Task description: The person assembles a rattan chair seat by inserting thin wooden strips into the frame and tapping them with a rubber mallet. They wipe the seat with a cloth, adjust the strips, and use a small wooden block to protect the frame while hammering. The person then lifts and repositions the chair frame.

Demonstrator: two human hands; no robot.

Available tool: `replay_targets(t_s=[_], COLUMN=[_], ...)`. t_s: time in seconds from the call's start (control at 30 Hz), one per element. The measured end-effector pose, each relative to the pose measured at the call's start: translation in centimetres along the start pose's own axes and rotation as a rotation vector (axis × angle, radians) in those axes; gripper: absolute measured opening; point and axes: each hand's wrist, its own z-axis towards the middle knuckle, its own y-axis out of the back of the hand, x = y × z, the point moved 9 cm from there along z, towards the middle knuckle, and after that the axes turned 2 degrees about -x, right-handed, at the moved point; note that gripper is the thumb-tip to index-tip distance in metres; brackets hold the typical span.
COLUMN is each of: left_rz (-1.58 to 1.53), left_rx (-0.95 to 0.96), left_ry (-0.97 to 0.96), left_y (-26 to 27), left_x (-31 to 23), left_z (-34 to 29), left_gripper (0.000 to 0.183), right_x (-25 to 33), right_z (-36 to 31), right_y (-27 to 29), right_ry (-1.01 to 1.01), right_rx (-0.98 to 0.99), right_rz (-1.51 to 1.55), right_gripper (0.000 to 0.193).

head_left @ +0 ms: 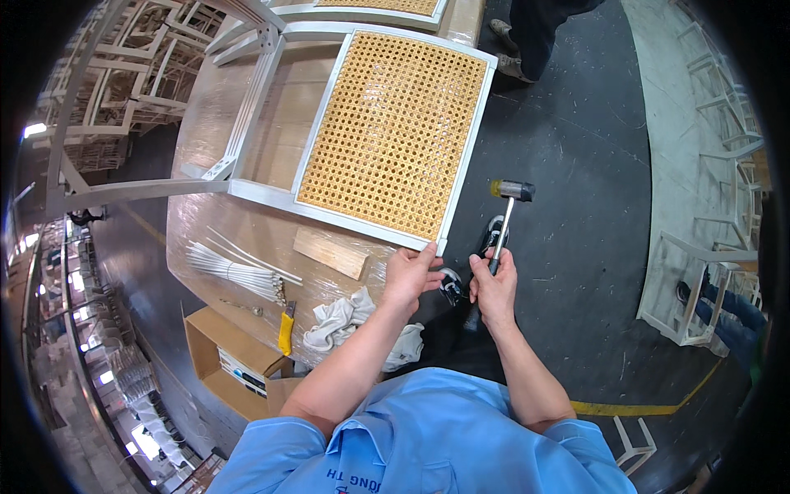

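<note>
A pale whitish chair frame (271,198) lies on its back on the table, with a panel of woven cane webbing (395,132) set in it. At the frame's near right corner, my left hand (409,278) grips the edge, one fingertip on top and the other fingers curled beside it. My right hand (494,288) is closed around the handle of a mallet (512,191). The mallet's dark head, yellowish at one end, points away from me and hangs over the floor, apart from the frame.
On the wrapped table (193,222) lie a bundle of thin white strips (234,272), a wood block (331,253), a yellow utility knife (286,329) and white rags (341,319). A cardboard box (222,362) stands at the near left. Another person's leg (535,37) shows beyond the table. More frames (712,263) stand right.
</note>
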Motion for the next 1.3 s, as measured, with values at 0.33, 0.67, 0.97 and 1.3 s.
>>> replay_targets(t_s=[0.33, 0.67, 0.97, 1.3], left_rz=[0.029, 0.398, 0.232, -0.690], left_rx=[-0.134, -0.551, -0.886, 0.025], left_ry=[-0.064, -0.367, -0.258, -0.020], left_y=[-0.7, 13.5, 19.9, 16.4], left_x=[-0.4, -3.0, -6.4, -2.6], left_z=[-0.2, -3.8, 0.7, -0.9], left_gripper=[0.030, 0.038, 0.079, 0.047], right_x=[-0.4, 4.3, 4.5, 1.7], right_z=[1.1, -0.4, -4.0, -9.1], right_y=[3.3, 6.7, 7.7, 11.3], right_ry=[-0.082, 0.073, 0.147, 0.139], right_rx=[-0.031, 0.040, 0.024, 0.030], right_rz=[-0.083, -0.223, -0.249, -0.252], right_gripper=[0.027, 0.022, 0.020, 0.020])
